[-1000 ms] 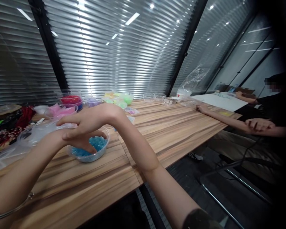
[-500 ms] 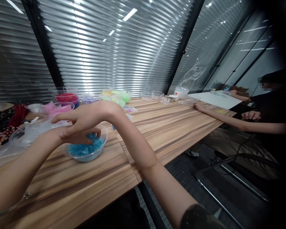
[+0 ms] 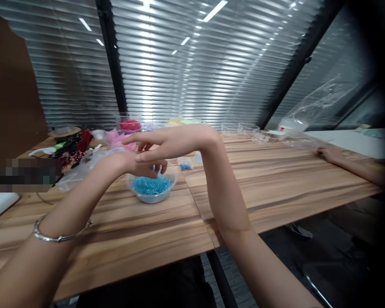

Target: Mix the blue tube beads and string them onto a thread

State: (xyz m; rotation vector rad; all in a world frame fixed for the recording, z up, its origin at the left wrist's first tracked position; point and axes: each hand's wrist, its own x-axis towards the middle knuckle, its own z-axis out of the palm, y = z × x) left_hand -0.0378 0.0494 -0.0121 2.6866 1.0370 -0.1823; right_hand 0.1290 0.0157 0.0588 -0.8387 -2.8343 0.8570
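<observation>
A clear round bowl (image 3: pixel 151 198) stands on the wooden table with bright blue, thin, straw-like pieces (image 3: pixel 152 185) in it. My left hand (image 3: pixel 144 169) hangs over the bowl, its fingers bent downward and apart just above the pieces; nothing shows gripped between them. Its back is partly hidden by my right hand (image 3: pixel 167 143), which reaches across from the right with the wrist sharply bent. The fingers of my right hand are stretched out to the left and hold nothing. They overlap my left hand in view; whether they touch, I cannot tell.
A small bag of blue beads (image 3: pixel 185 166) lies behind the bowl. Pink material (image 3: pixel 118 137), a red-filled tub (image 3: pixel 130 124) and clear plastic film (image 3: pixel 96 159) are at the back left. Empty clear tubs (image 3: pixel 248 129) stand behind. Another person's hand (image 3: pixel 330 153) rests at the right.
My view has turned to the left, so everything appears shifted right. My left hand has lifted out of the blue pieces; its fingers now show above them. The right hand stays over it.
</observation>
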